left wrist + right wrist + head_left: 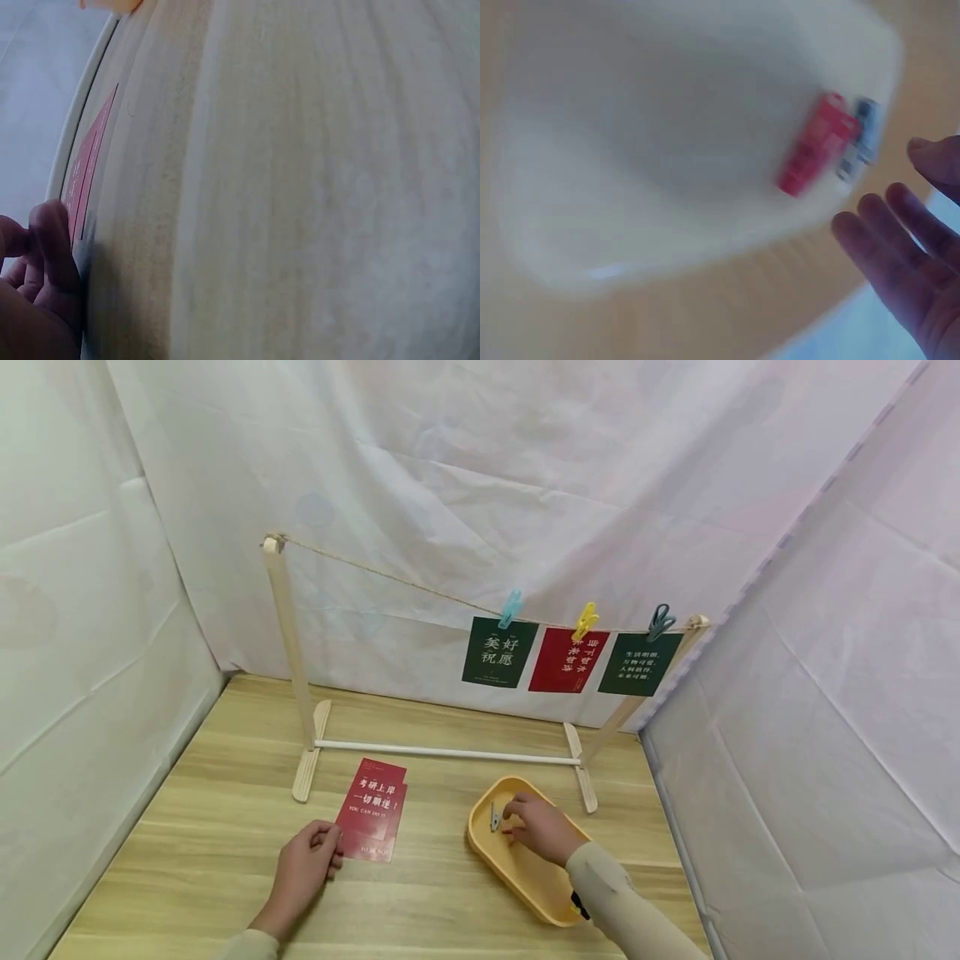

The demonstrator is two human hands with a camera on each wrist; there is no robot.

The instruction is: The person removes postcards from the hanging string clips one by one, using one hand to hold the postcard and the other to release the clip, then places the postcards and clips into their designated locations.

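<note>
Two overlapping red cards [372,806] with white lettering lie on the table. My left hand [303,864] is at their lower left corner, fingers bent and fingertips right at the edge; I cannot tell whether it pinches a card. Over a yellow tray [493,866] reaches my right hand [546,828], its thumb and fingers apart in the right wrist view. A red clothespin [816,144] lies in the tray just off the fingertips. Close beside it is a grey clothespin [494,817].
Behind stands a wooden rack [288,635] with a twine line [390,578]. Clothespins in light blue [512,608], yellow [586,621] and dark teal [661,622] hold a green card [500,652], a red card [566,660] and another green card [640,664]. White cloth walls [420,460] surround the table.
</note>
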